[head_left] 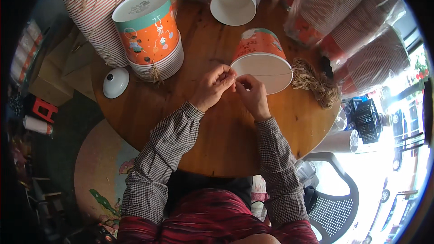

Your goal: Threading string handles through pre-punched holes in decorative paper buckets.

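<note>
A paper bucket [266,73] lies on its side on the round table, its white open mouth facing me and its orange and teal wall behind. A thin cord [275,75] crosses the mouth from the right rim toward my hands. At the left rim my left hand [213,86] is closed in a pinch, and my right hand [253,97] pinches close beside it. The cord's end is mostly hidden among my fingertips. To the right of the bucket lies a bundle of tan cords [314,83].
Upside-down nested buckets [153,31] stand at the left, with tan cord ends hanging. Beside them lies a white lid [116,82]. A white bucket [233,4] lies at the back. Plastic-wrapped bucket stacks [334,4] crowd the right. A grey chair [337,199] stands at lower right.
</note>
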{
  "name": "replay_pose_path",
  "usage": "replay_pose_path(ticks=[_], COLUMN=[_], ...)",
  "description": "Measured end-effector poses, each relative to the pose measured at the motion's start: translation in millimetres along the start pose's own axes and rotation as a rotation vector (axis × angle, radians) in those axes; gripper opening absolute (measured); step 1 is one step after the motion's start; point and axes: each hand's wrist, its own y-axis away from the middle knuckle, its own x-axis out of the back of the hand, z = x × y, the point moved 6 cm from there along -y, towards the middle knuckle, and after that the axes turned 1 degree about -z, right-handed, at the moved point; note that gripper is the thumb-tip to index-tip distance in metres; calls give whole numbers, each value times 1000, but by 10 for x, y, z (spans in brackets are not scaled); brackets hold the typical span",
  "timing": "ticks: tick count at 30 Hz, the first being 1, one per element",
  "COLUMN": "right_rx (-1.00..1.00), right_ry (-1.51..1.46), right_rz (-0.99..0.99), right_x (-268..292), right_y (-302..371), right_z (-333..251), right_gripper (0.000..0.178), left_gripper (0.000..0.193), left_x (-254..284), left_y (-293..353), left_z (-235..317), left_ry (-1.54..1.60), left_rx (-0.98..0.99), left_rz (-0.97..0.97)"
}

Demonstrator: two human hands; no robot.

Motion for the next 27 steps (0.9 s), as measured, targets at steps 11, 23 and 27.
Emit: replay_pose_path(ticks=[11,23,27], right_rx=[-190,-145,-73], right_ry=[-293,241,162], right_rz=[57,-104,-69], right_x=[326,273,375], right_y=[28,98,71], right_z=[-125,-137,-332], right_gripper=[16,21,22], left_gripper=[9,12,15], left_x=[-10,56,111], left_y=[21,23,-2], left_z=[-43,-61,-81], left_ry=[-66,-123,-144], left_rx=[-22,-87,-141], left_rz=[29,68,164])
